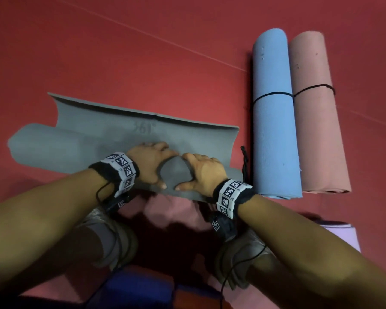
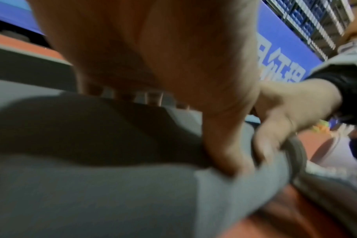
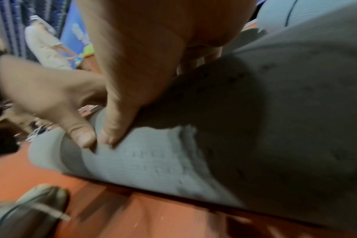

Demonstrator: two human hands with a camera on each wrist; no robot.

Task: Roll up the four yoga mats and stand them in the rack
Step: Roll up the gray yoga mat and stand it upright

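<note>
A grey yoga mat [image 1: 54, 148] lies across the red floor in front of me, mostly rolled, with its loose end curling up on the far side. My left hand [image 1: 151, 162] and right hand [image 1: 202, 172] grip the roll side by side near its right part, fingers over the top and thumbs on the near side. In the left wrist view my left hand [image 2: 173, 64] arches over the grey mat [image 2: 92, 185]. The right wrist view shows both thumbs close together on the grey mat [image 3: 255, 128]. A blue mat [image 1: 274, 121] and a pink mat [image 1: 314, 121] lie rolled and tied at the right.
A loose black cord [image 1: 245, 161] lies on the floor between the grey roll and the blue mat. A lilac mat [image 1: 343, 237] shows at the right edge. My shoes [image 1: 112, 239] are just behind the roll. Open red floor [image 1: 143, 52] stretches beyond. No rack is in view.
</note>
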